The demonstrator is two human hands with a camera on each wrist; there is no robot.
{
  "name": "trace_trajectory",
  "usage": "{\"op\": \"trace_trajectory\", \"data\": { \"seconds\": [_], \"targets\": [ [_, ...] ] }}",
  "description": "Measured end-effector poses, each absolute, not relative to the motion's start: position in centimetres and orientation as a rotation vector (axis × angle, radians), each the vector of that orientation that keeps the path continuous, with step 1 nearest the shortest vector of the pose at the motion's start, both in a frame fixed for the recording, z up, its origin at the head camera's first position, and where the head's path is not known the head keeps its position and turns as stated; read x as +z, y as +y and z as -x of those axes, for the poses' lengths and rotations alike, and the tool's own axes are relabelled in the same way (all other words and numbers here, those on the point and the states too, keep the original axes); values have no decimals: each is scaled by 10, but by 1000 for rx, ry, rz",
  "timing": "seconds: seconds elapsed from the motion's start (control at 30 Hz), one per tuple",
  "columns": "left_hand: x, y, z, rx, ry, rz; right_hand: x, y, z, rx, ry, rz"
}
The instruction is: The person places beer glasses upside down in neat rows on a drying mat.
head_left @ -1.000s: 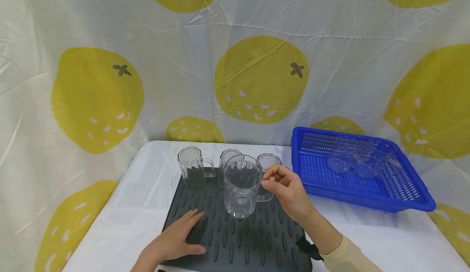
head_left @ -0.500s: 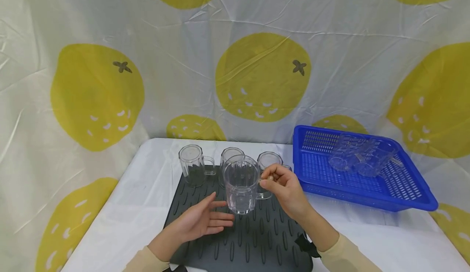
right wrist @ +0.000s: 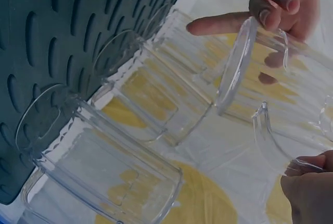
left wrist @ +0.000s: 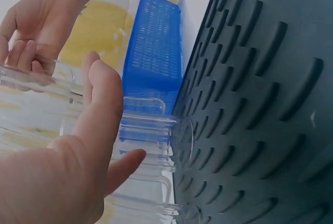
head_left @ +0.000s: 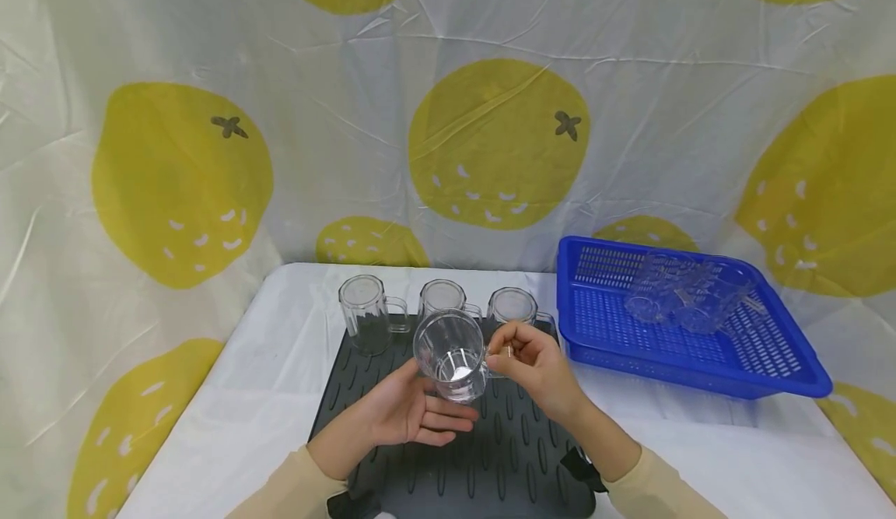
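Note:
A clear ribbed plastic mug (head_left: pixel 451 355) hangs tilted over the dark ridged mat (head_left: pixel 490 457), its mouth turned up toward me. My right hand (head_left: pixel 502 353) pinches its handle from the right. My left hand (head_left: pixel 441 418) lies palm up just under and behind the mug's base, fingers straight; in the left wrist view its thumb (left wrist: pixel 101 114) lies against the mug's wall (left wrist: pixel 31 109). The right wrist view shows the mug's rim (right wrist: pixel 237 65) with the left hand's fingers (right wrist: pixel 270 2) behind it.
Three clear mugs stand upside down along the mat's far edge: left (head_left: pixel 364 309), middle (head_left: pixel 442 297), right (head_left: pixel 512 305). A blue slotted basket (head_left: pixel 700 383) at the right holds several more clear mugs (head_left: pixel 686 297). White table, lemon-print cloth behind.
The left hand rose off the mat, turned palm up and came under the mug. The right hand tipped the mug from upright until its mouth faces me and lowered it slightly.

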State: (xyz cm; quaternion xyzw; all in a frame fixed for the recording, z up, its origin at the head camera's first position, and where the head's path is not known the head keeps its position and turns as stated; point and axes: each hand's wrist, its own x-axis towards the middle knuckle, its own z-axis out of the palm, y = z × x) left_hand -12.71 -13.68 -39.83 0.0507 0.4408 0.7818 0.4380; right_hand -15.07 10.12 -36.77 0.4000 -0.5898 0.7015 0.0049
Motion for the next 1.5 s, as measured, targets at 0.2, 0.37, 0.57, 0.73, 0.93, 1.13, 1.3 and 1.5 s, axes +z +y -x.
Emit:
{"op": "trace_trajectory", "data": {
  "seconds": [0.2,0.37,0.57,0.73,0.93,1.13,1.3,1.5],
  "targets": [
    [-394,-131,130,2023,1070,-102,-369,100,148,2185,-1814,-1413],
    [-388,-125,125,2104,1022,-37,-368,103,148,2178,-1752,-1526],
    [-376,-119,124,2128,1080,2,-364,106,148,2179,-1735,-1558],
    [-372,-120,125,2129,955,-68,-366,105,145,2166,-1746,-1628],
    [-371,-119,129,2105,879,-67,-369,104,144,2009,-1759,-1685],
    [-370,-117,133,2087,934,-12,-372,105,145,1915,-1771,-1701],
    [-369,-113,136,2087,948,-28,-374,106,144,1829,-1804,-1711],
    [-370,-111,138,2094,1011,-33,-377,107,144,1749,-1835,-1720]
  ]
}}
